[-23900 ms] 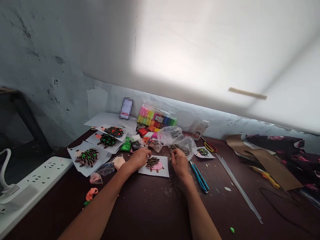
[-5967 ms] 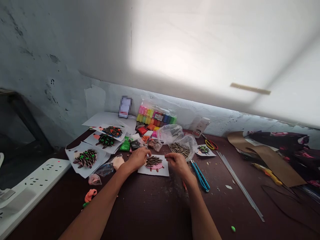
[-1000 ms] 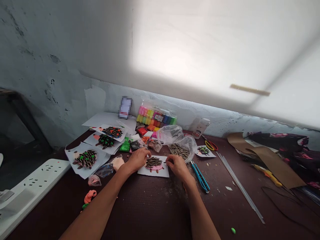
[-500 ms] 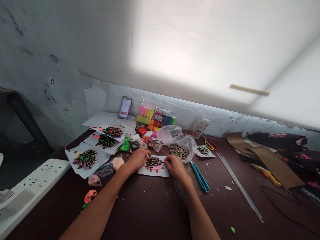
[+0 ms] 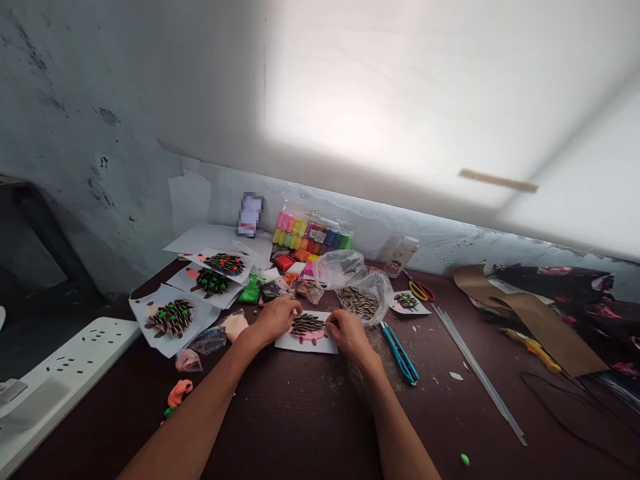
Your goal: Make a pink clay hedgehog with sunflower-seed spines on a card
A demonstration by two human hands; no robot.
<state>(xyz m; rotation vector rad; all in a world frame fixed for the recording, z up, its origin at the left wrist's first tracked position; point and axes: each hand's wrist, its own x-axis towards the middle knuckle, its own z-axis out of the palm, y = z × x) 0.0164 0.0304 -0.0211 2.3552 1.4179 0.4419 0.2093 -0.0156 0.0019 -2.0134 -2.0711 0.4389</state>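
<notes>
The left hand (image 5: 273, 319) rests curled, its fingers at the left edge of a clay hedgehog with sunflower-seed spines (image 5: 307, 325), which lies on a white paper sheet (image 5: 300, 345) at lower centre. The right hand (image 5: 350, 335) is bunched, its fingertips (image 5: 329, 323) at the hedgehog's right side; whether they pinch a seed is too small to tell. Just beyond, a clear plastic bag of sunflower seeds (image 5: 357, 301) sits near a blue utility knife (image 5: 399, 353) and red-and-yellow scissors (image 5: 421, 291).

The dark brown tabletop (image 5: 300, 420) also holds two finished hedgehog sheets (image 5: 173, 319) at left, a multicoloured clay pack (image 5: 313, 232) against the wall, and a white power strip (image 5: 70, 353) at lower left. Kraft paper (image 5: 543, 320) and floral fabric (image 5: 560, 287) lie at right. Above, a scuffed, pale blue-grey wall (image 5: 100, 167) meets a brightly lit white surface (image 5: 380, 100).
</notes>
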